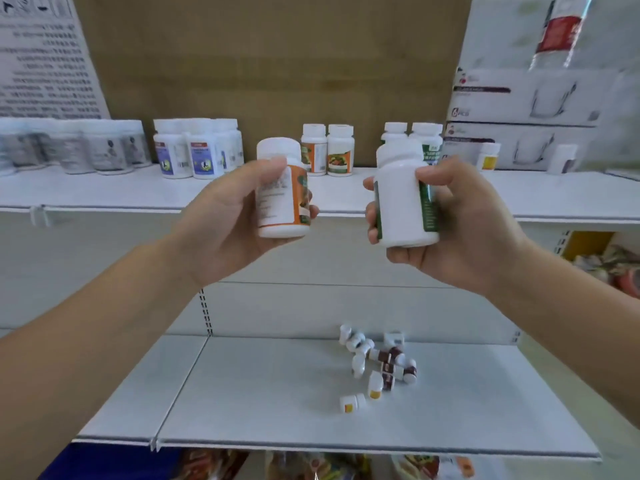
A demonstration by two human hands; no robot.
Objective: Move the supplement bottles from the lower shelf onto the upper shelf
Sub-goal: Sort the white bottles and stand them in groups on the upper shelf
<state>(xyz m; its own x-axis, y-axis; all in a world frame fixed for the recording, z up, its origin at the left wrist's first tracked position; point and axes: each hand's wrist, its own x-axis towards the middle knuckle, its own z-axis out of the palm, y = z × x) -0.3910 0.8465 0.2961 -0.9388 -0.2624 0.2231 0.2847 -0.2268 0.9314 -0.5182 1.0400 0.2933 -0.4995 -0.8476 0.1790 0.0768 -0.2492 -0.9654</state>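
My left hand [221, 220] grips a white bottle with an orange label [281, 192], held upright in front of the upper shelf's [104, 192] edge. My right hand [464, 223] grips a white bottle with a green label [403, 199], also upright at about the same height. Two matching orange-label bottles [327, 150] stand at the back of the upper shelf, and two green-label bottles [414, 135] stand to their right. Several small bottles [377, 365] lie scattered on the lower shelf [259, 386], some on their sides.
Blue-label bottles [197, 148] and grey-label bottles [86, 147] stand in groups on the left of the upper shelf. White boxes [519, 119] are stacked at the right, with a small yellow-label bottle [488, 155] before them. Packaged goods show below the lower shelf.
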